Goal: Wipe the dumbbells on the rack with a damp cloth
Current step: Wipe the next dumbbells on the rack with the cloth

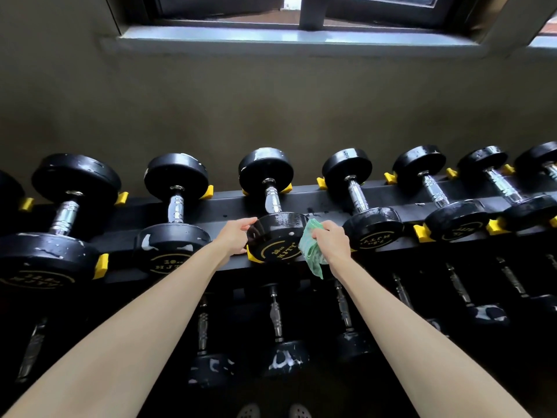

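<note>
Head view: my left hand (233, 236) grasps the centre dumbbell (278, 236) by the left edge of its near head, on the rack (319, 200) top tier; my right hand (330, 240) clutches the green cloth (312, 253) against that head's right edge

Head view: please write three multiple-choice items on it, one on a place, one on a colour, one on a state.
1. Where is the cloth? A) in a bucket B) beside the middle dumbbell's near head C) on a chair
2. What colour are the rack's cradles? A) red B) yellow C) white
3. What does the left hand do? A) hangs free B) holds the cloth C) holds the middle dumbbell

Answers: B, the right hand holds it there; B, yellow pieces flank the heads; C, it clasps the head's left edge.
</note>
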Demonstrator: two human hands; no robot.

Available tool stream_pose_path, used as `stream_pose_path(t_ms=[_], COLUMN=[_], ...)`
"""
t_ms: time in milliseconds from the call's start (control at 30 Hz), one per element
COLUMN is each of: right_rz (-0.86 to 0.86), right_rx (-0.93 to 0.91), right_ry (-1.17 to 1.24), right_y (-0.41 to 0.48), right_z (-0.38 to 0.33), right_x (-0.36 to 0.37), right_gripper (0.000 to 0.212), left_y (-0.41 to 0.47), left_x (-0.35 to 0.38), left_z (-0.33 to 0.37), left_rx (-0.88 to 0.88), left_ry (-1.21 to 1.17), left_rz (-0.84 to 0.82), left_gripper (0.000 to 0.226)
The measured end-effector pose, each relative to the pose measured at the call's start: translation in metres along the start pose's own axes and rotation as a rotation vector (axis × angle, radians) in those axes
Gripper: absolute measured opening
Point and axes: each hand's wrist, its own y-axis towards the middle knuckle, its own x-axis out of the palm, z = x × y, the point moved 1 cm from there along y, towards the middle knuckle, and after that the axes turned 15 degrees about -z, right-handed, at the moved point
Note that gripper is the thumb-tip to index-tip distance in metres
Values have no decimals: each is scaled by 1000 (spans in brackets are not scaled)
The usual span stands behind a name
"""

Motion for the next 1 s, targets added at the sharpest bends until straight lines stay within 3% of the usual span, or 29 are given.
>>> stream_pose_path(t_ms=[167,333,433,567,700,833,1000], right_rz=[-22,-13,-95,-138,-127,-85,-30], right_rx=[-115,-197,-195,-223,-226,-212,-302], right_ry=[-178,-357,-363,-92,455,848,1017], right_y=[-3,-7,-7,-11,-13,-4,6], right_z=[-24,-41,-43,-39,-32,-20,-10], right_x=[14,46,74,78,33,-9,-19], right_gripper=[18,11,22,14,7,11,18], left_y=[0,-2,-10,-13,-6,0,6], left_x=[-2,-8,-15,-26,-25,-15,-4], left_z=[-2,-10,-14,-18,-17,-10,0], left_rx=[22,43,26,8,-35,0,45], left_ry=[-74,-209,-371,-458,-441,-374,-209], left_rz=[-38,-85,-132,-152,-46,36,74], left_gripper=[62,65,72,71,73,66,60])
